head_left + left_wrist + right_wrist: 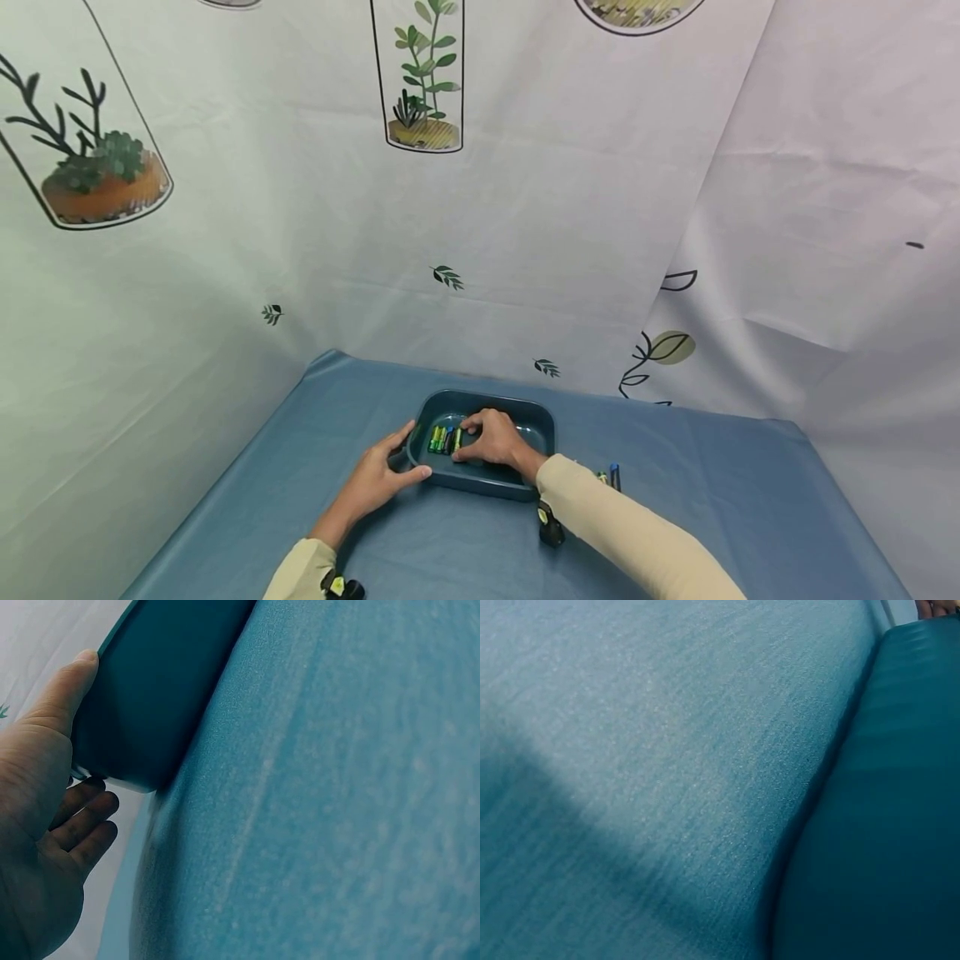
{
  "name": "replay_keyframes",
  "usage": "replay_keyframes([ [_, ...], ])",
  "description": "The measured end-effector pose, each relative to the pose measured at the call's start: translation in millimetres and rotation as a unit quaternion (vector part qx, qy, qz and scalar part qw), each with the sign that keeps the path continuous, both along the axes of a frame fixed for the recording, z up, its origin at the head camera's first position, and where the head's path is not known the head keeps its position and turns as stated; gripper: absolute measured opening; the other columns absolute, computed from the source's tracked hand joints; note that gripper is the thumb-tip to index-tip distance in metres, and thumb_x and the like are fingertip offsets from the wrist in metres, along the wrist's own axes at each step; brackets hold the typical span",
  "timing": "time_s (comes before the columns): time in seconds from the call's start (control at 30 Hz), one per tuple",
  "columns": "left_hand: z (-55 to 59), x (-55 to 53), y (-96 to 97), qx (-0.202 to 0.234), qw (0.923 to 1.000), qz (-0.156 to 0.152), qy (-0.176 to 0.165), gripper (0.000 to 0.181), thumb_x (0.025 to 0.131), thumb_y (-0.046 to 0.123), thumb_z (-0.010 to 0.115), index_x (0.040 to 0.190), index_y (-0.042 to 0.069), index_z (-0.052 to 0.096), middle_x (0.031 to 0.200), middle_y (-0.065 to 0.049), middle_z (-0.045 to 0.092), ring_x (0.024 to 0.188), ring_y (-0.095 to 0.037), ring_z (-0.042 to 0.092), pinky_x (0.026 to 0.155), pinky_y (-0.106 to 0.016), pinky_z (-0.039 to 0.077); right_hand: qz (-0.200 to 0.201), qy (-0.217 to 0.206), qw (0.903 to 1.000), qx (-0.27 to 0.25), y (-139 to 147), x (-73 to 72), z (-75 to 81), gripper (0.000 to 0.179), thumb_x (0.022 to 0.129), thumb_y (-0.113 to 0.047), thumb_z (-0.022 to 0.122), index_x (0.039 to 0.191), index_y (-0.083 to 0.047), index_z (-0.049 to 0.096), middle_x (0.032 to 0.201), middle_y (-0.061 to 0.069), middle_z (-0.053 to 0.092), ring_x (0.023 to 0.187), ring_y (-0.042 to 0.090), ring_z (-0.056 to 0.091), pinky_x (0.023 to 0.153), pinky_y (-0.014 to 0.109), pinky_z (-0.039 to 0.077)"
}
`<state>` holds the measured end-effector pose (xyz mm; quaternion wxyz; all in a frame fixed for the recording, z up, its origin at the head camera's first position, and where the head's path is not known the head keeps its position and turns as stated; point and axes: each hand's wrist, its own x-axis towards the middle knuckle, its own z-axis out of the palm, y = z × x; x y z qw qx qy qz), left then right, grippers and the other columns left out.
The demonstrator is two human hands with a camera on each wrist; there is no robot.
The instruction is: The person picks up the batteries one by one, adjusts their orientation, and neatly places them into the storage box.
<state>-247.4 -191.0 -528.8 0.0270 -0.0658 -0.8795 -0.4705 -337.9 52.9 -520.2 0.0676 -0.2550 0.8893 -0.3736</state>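
Note:
A dark teal rectangular dish (480,483) stands on the cloth-covered table. My left hand (375,477) grips its left end; the thumb lies along the rim at the near corner and the fingers are round the far side. In the left wrist view that thumb (79,671) touches the dish's wall, and several fingers bend loosely below it. Inside the dish, several small batteries (438,439), green and dark, stand side by side at the left. My right hand (491,437) reaches over the near rim and pinches a green battery (458,439) at the row's right end, between thumb and fingers.
More batteries, one of them blue (615,477), are on the table right of the dish, partly hidden by the right sleeve (622,525). A blue cloth (450,542) covers the table. White printed curtains (525,250) hang behind it and at both sides.

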Motion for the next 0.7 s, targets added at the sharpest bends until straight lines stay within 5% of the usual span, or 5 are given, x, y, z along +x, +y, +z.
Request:
replay_keyframes([
  [0.37,-0.9,-2.6,3.5,-0.008,0.9999,-0.002,0.008,0.091,0.083,0.041,0.086,0.158,0.014,0.042,0.156,-0.019,0.045,0.133,-0.043,0.053,0.101,-0.058,0.050,-0.001,0.011,0.9999,-0.004,8,-2.2,3.8,0.047,0.078,-0.033,0.091,0.119,-0.012,0.078,0.105,0.002,0.069,0.094,0.016,0.064,0.080,0.035,0.056],
  [0.7,-1.2,-2.8,1.6,-0.012,0.9999,0.002,-0.002,0.090,0.085,0.039,0.085,0.158,0.012,0.041,0.157,-0.020,0.043,0.135,-0.045,0.050,0.104,-0.060,0.047,0.004,0.006,0.9973,-0.073,23,9.8,39.5,0.048,0.086,-0.033,0.085,0.127,-0.011,0.074,0.113,0.007,0.067,0.084,0.015,0.060,0.070,0.032,0.053],
])
